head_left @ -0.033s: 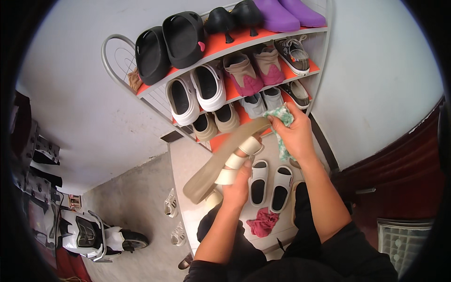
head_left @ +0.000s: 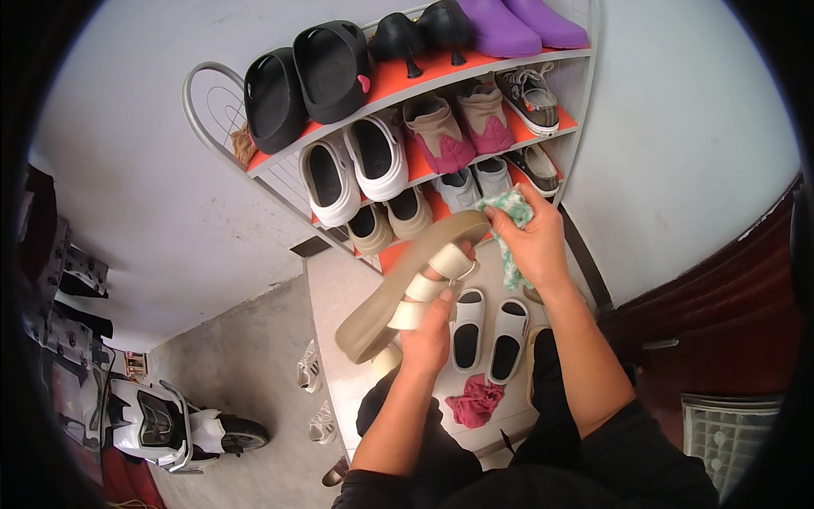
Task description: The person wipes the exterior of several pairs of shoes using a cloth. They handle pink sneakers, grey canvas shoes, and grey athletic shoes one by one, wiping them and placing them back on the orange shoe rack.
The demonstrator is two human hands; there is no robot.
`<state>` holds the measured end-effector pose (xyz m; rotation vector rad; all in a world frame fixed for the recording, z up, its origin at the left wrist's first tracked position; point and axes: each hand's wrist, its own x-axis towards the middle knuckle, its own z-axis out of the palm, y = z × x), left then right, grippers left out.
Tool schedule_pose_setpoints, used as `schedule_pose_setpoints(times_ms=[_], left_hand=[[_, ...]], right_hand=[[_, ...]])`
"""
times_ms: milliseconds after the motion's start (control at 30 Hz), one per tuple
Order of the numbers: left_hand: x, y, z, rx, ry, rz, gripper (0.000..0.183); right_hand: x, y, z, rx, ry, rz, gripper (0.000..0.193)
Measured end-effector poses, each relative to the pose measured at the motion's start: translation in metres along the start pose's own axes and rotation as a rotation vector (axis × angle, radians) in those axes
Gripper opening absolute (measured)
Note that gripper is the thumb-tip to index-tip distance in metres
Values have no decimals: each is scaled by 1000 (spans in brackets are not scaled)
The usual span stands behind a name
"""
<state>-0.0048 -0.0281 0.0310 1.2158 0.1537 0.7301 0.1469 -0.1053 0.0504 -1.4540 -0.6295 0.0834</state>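
My left hand (head_left: 428, 339) grips a sandal (head_left: 386, 297) by its cream straps, fingers passed under them. The sandal is tilted on its edge, with its thick beige sole toward the left and its straps toward the right. At the sole's upper end, my right hand (head_left: 536, 242) pinches a green and white cloth (head_left: 511, 208) against the rim, and part of the cloth hangs down below the fingers. Below the hands, a pair of white slides (head_left: 508, 335) with black insoles stands on the pale tiles, and a crumpled pink cloth (head_left: 475, 400) lies nearer to me.
Ahead stands a shoe rack (head_left: 373, 95) with orange shelves, loaded with clogs, heels, purple boots and sneakers. White sneakers (head_left: 309, 366) lie on the concrete floor left of the tiled step. A white motor scooter (head_left: 161, 424) is at lower left, and a dark red door (head_left: 721, 305) at right.
The sandal's lower end has shifted slightly up and to the right. Both hands keep their hold and have barely moved.
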Motion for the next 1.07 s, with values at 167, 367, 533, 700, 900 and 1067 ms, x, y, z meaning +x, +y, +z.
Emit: schedule_pose_setpoints(times_ms=[167,367,533,700,900,1067], left_hand=[[6,5,5,-297,73,-239,49],[-2,-4,7,-10,243,-335,51],[0,-1,-5,-313,168,-250,51],[2,2,-6,-427,192,-262,55],[3,-7,-6,-2,161,-216,59],[-2,-31,-13,495,-11,-43,61]], right_hand=[[-4,-19,5,222,16,-15,16],[-19,-17,20,-139,-212,-244,22],[-25,-20,26,-323,-225,-292,30],[-25,-22,21,-488,-320,-243,29],[-17,-22,10,-282,-321,-38,27],[-26,-18,18,-84,-404,-197,28]])
